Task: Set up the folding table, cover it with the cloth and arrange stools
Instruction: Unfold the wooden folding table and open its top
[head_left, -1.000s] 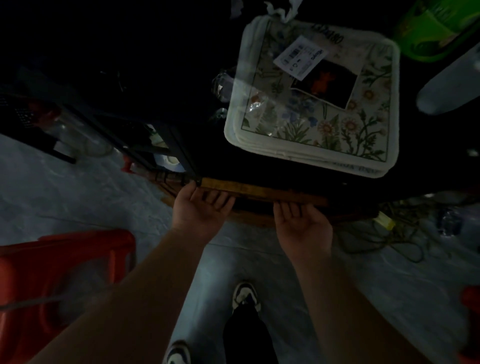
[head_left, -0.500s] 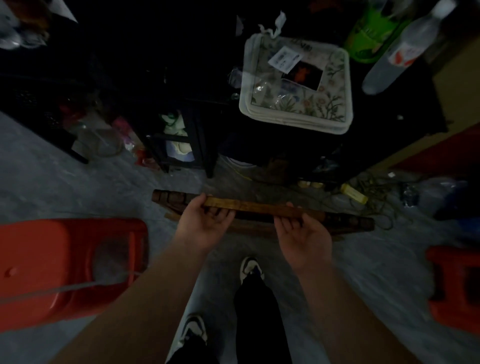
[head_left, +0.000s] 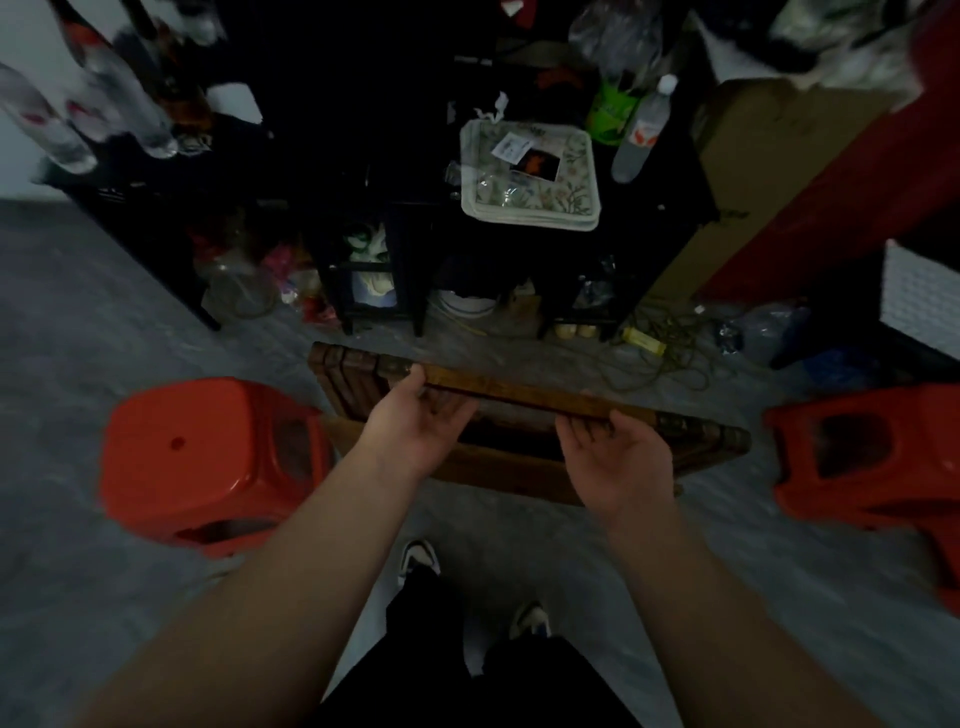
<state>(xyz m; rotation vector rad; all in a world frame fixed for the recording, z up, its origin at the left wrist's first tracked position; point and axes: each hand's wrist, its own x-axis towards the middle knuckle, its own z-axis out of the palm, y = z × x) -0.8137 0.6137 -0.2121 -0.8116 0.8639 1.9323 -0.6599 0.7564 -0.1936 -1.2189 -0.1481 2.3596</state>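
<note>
Holding the folded table (head_left: 524, 400) edge-up over the floor, the person has both hands on its top rim: the left hand (head_left: 415, 423) curls its fingers round the rim near the left end, and the right hand (head_left: 615, 457) cups it from below toward the right, fingers hooked on the wood. The table hangs between two red stools, the left stool (head_left: 208, 457) standing upright near it and the right stool (head_left: 862, 457) lying tipped on its side. The cloth (head_left: 532, 176), packed in plastic, lies well apart on a dark shelf (head_left: 670, 176) behind.

This looks like the first step, with the table carried out but not yet opened. Next it likely needs clear floor between the stools, then the legs swung out and the top laid flat. The dim, blurred picture hides any hinge or latch.
</note>
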